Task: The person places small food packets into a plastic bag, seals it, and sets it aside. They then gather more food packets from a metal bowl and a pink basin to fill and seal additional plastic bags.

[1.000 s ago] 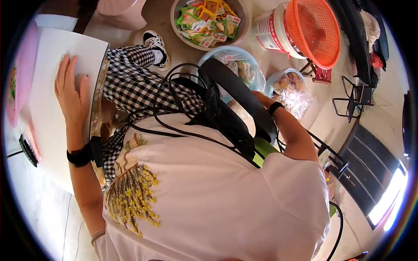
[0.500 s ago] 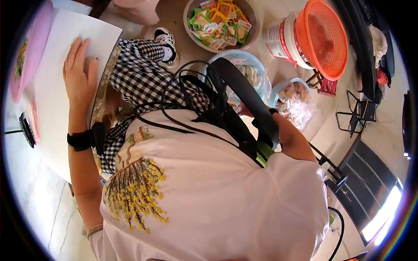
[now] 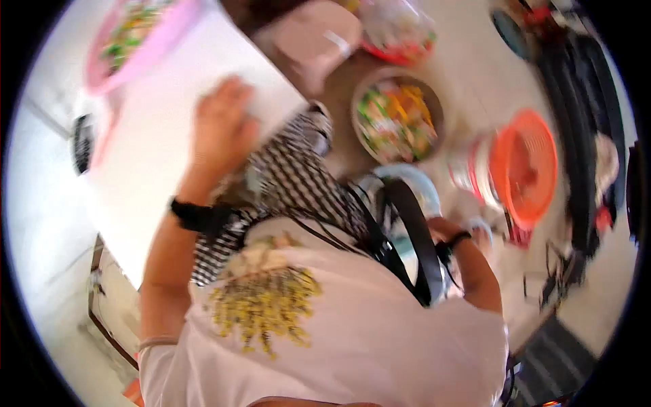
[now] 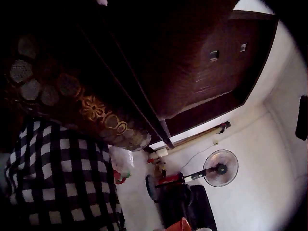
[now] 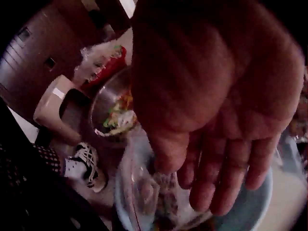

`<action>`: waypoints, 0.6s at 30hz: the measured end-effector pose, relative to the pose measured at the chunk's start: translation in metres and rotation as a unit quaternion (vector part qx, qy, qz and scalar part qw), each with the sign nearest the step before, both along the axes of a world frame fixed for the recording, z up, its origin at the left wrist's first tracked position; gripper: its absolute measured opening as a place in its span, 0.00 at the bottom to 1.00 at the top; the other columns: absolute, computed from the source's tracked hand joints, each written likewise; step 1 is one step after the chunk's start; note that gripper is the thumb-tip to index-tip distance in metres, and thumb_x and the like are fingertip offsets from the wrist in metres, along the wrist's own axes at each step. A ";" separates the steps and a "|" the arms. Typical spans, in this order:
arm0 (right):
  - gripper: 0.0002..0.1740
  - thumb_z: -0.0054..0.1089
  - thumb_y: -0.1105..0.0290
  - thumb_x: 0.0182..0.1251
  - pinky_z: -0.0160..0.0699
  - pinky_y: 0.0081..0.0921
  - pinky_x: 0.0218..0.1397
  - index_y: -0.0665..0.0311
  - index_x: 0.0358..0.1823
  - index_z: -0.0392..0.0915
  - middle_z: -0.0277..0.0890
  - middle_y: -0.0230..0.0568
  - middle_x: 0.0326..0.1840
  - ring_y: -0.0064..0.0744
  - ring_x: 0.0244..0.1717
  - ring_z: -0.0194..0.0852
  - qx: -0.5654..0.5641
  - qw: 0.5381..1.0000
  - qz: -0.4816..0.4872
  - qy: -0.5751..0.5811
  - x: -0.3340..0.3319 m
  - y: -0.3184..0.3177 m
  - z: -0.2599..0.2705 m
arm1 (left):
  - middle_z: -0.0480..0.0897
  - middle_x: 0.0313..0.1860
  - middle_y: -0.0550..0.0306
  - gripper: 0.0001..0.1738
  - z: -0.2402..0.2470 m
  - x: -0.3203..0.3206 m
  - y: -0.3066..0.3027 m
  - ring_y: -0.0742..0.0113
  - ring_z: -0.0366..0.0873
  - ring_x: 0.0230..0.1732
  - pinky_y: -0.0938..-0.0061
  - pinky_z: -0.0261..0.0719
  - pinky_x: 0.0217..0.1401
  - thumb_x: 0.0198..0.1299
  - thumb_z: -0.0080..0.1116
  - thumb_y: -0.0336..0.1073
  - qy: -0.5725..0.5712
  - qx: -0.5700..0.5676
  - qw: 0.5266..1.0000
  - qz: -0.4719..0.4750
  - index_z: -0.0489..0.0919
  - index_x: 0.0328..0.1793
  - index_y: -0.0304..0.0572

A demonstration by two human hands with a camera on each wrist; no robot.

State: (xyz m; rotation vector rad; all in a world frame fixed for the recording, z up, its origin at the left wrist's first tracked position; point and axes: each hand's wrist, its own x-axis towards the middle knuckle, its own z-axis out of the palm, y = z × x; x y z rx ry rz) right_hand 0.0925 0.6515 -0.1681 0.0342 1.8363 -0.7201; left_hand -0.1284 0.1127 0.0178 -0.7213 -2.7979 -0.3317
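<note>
My left hand, motion-blurred, is over the white tabletop with its fingers loosely extended and nothing held. The left wrist view does not show that hand. My right hand hangs over a light blue tub, palm in sight and fingers straight, with nothing in its grasp. Below its thumb is a clear plastic bag inside the tub, with small packets partly visible through it. In the head view a black strap partly covers the tub, and the right hand shows just beyond the strap.
A pink basin of greens stands on the table. On the floor are a metal basin of colourful packets, an orange colander atop a white bucket, and a pinkish stool. Black cables cross the lap.
The head view has swung, so the table, basins and colander now appear lower and further right. My left hand stays over the table and the right by the blue tub.
</note>
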 end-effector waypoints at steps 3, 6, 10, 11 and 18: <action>0.15 0.54 0.58 0.64 0.79 0.35 0.35 0.65 0.33 0.77 0.80 0.45 0.29 0.37 0.32 0.81 0.007 0.978 -0.198 -0.065 -0.072 -0.010 0.029 | 0.68 0.68 0.45 0.30 -0.002 0.004 -0.002 0.49 0.60 0.71 0.48 0.54 0.72 0.53 0.60 0.39 -0.035 0.029 0.999 0.029 0.71 0.64 0.43; 0.14 0.58 0.60 0.64 0.83 0.30 0.33 0.66 0.32 0.76 0.79 0.46 0.27 0.37 0.31 0.82 -0.100 0.946 -0.304 -0.040 -0.149 -0.034 0.048 | 0.63 0.72 0.50 0.33 0.003 0.003 -0.005 0.52 0.55 0.74 0.46 0.51 0.74 0.53 0.61 0.45 -0.079 0.025 0.996 0.044 0.69 0.66 0.47; 0.11 0.55 0.65 0.68 0.74 0.25 0.28 0.67 0.33 0.76 0.77 0.36 0.24 0.26 0.25 0.76 -0.110 0.952 -0.120 0.259 -0.261 -0.102 0.077 | 0.60 0.73 0.48 0.32 0.002 0.004 -0.044 0.52 0.53 0.75 0.46 0.51 0.73 0.57 0.58 0.49 -0.081 0.021 0.991 0.101 0.68 0.67 0.47; 0.11 0.55 0.65 0.68 0.73 0.24 0.29 0.67 0.34 0.75 0.76 0.35 0.23 0.24 0.25 0.73 -0.141 0.944 -0.113 0.277 -0.278 -0.134 0.109 | 0.60 0.73 0.47 0.32 0.005 0.006 -0.057 0.51 0.53 0.75 0.46 0.52 0.73 0.58 0.58 0.50 -0.087 0.025 0.988 0.127 0.68 0.68 0.47; 0.10 0.56 0.68 0.65 0.71 0.22 0.34 0.69 0.35 0.73 0.74 0.36 0.25 0.22 0.28 0.70 -0.267 0.799 0.105 0.528 -0.336 -0.331 0.258 | 0.59 0.73 0.47 0.33 0.024 0.041 -0.159 0.49 0.52 0.75 0.45 0.53 0.71 0.59 0.54 0.52 -0.145 -0.039 0.946 0.286 0.66 0.69 0.48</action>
